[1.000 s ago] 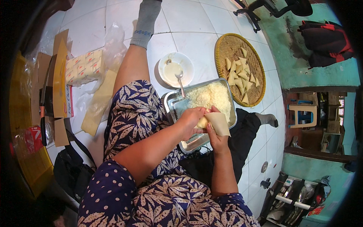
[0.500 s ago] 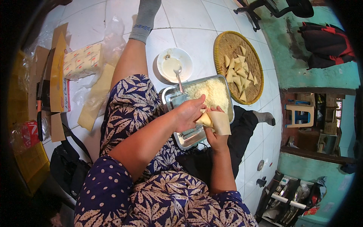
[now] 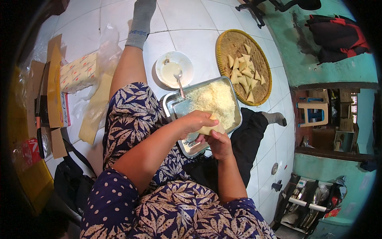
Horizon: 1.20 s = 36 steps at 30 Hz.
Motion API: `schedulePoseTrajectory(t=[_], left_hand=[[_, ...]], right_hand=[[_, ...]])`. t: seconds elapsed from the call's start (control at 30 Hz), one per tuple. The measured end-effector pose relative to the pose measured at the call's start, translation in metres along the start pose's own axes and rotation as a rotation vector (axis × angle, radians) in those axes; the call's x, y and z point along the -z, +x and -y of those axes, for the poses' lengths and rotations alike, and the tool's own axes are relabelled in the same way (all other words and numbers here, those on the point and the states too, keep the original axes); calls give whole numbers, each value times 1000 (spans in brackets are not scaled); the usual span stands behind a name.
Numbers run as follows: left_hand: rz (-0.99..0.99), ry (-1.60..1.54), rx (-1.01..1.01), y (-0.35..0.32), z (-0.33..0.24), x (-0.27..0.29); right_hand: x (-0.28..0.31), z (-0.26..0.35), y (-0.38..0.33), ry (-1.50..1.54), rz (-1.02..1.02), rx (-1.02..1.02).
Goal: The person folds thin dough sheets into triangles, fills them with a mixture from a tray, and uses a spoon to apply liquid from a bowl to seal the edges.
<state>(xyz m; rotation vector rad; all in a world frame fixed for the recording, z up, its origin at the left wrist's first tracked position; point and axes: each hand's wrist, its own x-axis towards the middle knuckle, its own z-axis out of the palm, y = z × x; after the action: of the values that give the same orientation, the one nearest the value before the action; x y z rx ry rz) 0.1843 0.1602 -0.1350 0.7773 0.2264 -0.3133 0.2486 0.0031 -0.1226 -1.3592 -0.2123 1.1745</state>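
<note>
My left hand (image 3: 196, 121) and my right hand (image 3: 221, 144) are closed on a pale pastry wrapper (image 3: 211, 129), folded around a filling that my fingers mostly hide. My left thumb and fingers pinch its upper side, and my right thumb presses its lower right end. Below them lies a metal tray (image 3: 171, 104) with a heap of pale yellow grated cheese (image 3: 219, 96). A white bowl (image 3: 164, 65) of whitish paste stands beyond it, and a metal spoon (image 3: 181, 87) leans from the bowl to the tray's rim.
To the right of the bowl, a round woven tray (image 3: 258, 93) carries several folded pastry triangles (image 3: 243, 81). At left are a strip of pastry sheets (image 3: 94, 113), a wrapped packet (image 3: 79, 71), an opened cardboard box (image 3: 55, 95) and a knife (image 3: 39, 119). My legs flank the metal tray.
The wrapper's loose flap, which stood up by my right hand, is now folded down around the piece. My right hand has come closer to my left. The whole view has shifted slightly.
</note>
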Motion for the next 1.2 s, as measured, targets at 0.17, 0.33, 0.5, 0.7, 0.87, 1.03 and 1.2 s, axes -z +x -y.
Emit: schedulePoseTrajectory(t=[0.17, 0.33, 0.5, 0.7, 0.87, 1.03, 1.2], left_hand=[[-79, -88, -59, -7, -4, -2], [-135, -96, -122, -2, 1, 0], [-384, -258, -254, 8, 6, 0], [-409, -324, -326, 23, 20, 15], [-459, -547, -232, 9, 7, -1], [-318, -493, -121, 10, 12, 11], [-132, -621, -111, 9, 7, 11]], right_hand=[[-2, -2, 1, -66, 44, -11], [5, -3, 3, -181, -45, -27], [25, 1, 13, -691, -252, 144], [-26, 7, 7, -1508, -398, 988], [-44, -4, 12, -1610, -399, 938], [-32, 15, 13, -1320, -306, 853], [-20, 33, 10, -848, -325, 533]])
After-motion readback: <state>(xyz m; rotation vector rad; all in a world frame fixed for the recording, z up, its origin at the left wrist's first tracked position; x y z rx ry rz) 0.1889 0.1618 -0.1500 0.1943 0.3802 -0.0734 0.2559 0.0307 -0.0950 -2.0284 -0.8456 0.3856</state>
